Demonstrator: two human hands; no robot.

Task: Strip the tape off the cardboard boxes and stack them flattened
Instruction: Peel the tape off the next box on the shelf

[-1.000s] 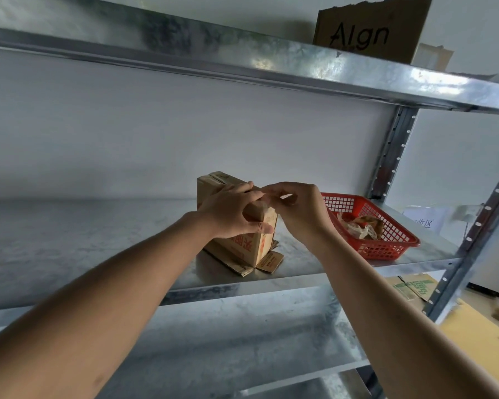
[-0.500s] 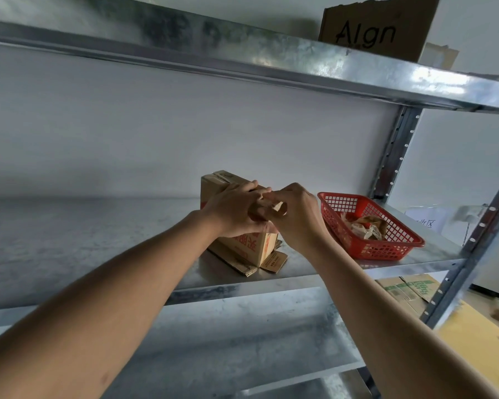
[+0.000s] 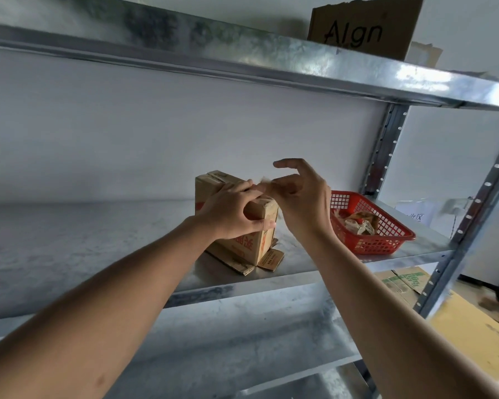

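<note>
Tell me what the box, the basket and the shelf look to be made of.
Box: brown corrugated cardboard, matte, with red print and frayed bottom flaps. Basket: red plastic by its look, an open moulded lattice with a slight sheen. Shelf: likely galvanised steel, grey, mottled and dully reflective.

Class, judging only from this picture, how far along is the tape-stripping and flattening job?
Done: scraps lie in the red basket. In hand: the left hand steadies the upright cardboard box while the right hand pinches a tape strip at its top. Left: flattening it; no flattened stack shows on this shelf.
</note>
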